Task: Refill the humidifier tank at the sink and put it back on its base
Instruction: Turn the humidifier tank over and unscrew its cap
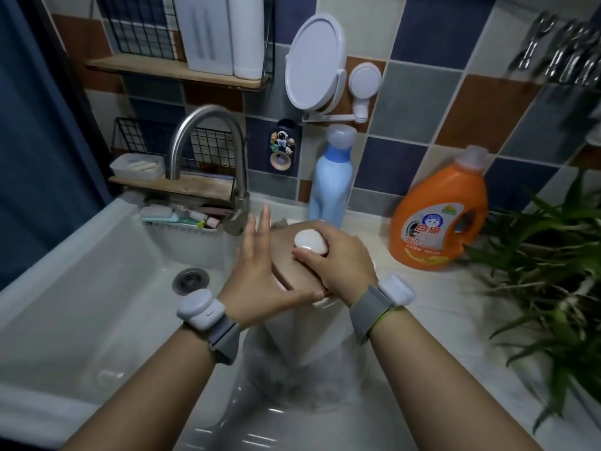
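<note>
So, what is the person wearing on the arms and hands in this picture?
Both forearms are bare, with no sleeves, and neither hand has a glove. The left wrist carries a grey fabric strap with a rounded white device on top. The right wrist has the same grey strap with a similar white device, and also a thin green cord beside the strap.

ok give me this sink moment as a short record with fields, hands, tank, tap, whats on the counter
left hand: left hand open, fingers straight, thumb against the near edge of the beige wood-look humidifier lid
right hand: right hand has its grip curled round the white rounded knob on the lid
tank: translucent white humidifier tank sits at the edge of the white ceramic sink, lid on
tap: curved steel tap, no water visible
counter: orange detergent jug, pale blue bottle, green leafy plant
</note>
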`<action>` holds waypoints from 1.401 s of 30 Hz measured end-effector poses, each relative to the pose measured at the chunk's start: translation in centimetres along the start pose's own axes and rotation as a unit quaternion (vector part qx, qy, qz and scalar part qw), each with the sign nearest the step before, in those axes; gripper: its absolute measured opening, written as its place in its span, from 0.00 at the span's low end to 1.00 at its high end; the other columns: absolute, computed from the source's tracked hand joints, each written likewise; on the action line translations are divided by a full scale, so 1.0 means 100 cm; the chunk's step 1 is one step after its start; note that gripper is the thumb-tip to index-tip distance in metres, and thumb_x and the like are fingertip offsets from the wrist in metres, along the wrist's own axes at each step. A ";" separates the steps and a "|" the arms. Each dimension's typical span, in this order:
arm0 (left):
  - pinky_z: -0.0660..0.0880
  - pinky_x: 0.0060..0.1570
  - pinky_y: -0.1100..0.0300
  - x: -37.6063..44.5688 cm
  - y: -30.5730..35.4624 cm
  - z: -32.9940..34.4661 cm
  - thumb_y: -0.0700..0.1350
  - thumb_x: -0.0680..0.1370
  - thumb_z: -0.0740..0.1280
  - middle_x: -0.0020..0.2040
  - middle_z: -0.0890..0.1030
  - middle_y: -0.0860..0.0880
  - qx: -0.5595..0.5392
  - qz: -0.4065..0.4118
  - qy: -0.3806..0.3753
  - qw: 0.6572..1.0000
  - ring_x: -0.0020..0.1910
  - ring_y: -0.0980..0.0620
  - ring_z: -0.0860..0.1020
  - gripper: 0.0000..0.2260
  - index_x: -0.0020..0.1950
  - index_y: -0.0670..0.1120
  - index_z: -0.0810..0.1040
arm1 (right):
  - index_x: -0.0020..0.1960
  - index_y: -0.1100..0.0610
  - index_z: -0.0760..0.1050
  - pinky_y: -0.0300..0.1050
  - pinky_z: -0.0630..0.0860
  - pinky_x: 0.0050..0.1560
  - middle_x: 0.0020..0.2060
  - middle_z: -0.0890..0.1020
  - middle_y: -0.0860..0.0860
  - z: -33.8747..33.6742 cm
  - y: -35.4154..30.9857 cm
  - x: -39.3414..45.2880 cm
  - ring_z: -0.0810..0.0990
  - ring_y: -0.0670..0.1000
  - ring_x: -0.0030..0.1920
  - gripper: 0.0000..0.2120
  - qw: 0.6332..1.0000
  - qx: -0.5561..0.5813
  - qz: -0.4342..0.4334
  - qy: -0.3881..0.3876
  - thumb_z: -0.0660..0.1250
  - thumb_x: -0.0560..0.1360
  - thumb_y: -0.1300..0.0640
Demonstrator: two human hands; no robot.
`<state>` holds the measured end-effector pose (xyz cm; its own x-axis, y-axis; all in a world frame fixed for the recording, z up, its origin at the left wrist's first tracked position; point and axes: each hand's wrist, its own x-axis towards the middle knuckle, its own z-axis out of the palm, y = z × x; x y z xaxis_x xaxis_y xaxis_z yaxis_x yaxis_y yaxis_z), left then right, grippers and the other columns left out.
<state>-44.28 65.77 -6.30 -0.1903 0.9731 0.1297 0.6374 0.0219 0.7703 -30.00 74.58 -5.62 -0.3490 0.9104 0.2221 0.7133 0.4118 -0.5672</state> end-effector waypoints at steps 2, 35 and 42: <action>0.52 0.75 0.41 0.006 0.006 -0.004 0.78 0.50 0.68 0.78 0.34 0.55 -0.013 0.011 0.018 1.000 0.78 0.53 0.39 0.61 0.67 0.72 0.27 | 0.60 0.44 0.74 0.48 0.74 0.58 0.52 0.81 0.42 -0.013 -0.001 0.005 0.78 0.48 0.52 0.22 0.995 0.092 0.022 0.018 0.67 0.69 0.36; 0.49 0.74 0.43 0.046 0.057 0.056 0.74 0.68 0.51 0.76 0.60 0.51 0.308 0.069 -0.132 0.940 0.75 0.46 0.57 0.39 0.75 0.56 0.59 | 0.61 0.54 0.77 0.62 0.76 0.57 0.51 0.84 0.56 -0.003 0.185 -0.046 0.80 0.59 0.55 0.16 0.577 0.696 0.414 0.108 0.62 0.78 0.48; 0.49 0.75 0.42 0.041 0.052 0.056 0.75 0.66 0.47 0.77 0.59 0.51 0.317 0.062 -0.128 0.938 0.76 0.47 0.56 0.42 0.76 0.57 0.59 | 0.63 0.45 0.69 0.51 0.80 0.33 0.56 0.79 0.54 0.015 0.189 -0.053 0.81 0.59 0.51 0.14 0.697 0.551 0.442 0.122 0.59 0.79 0.44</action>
<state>-37.56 71.14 -5.25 0.0481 0.9986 -0.0221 0.9739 -0.0419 0.2231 -15.58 77.46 -18.71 0.1395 0.8242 -0.5489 -0.3633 -0.4730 -0.8026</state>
